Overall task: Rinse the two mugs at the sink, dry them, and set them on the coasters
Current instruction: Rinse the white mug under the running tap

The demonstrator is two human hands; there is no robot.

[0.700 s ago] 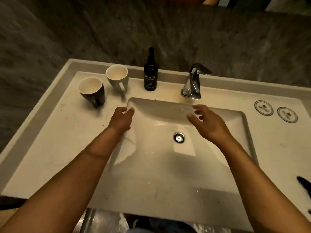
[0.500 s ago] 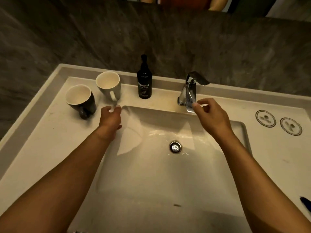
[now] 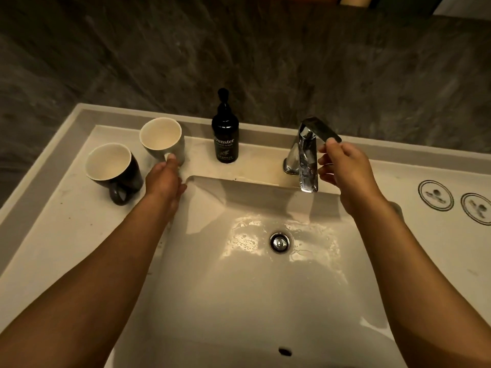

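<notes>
The left hand (image 3: 165, 179) pinched the white mug (image 3: 162, 139) at its handle, the safest hold on rigid, breakable, probably slippery ceramic, while the right hand (image 3: 345, 168) gripped the tap lever (image 3: 322, 130).

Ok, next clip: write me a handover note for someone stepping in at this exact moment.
Left hand: at the white mug, fingers on its handle, mug standing on the counter.
Right hand: fingertips on the tap lever; no water stream visible.
Black mug: upright beside the white one, untouched.
Coasters: right of the sink, bare.
Done: nothing.
Left: rinse both mugs, dry them, set them on the coasters.
</notes>
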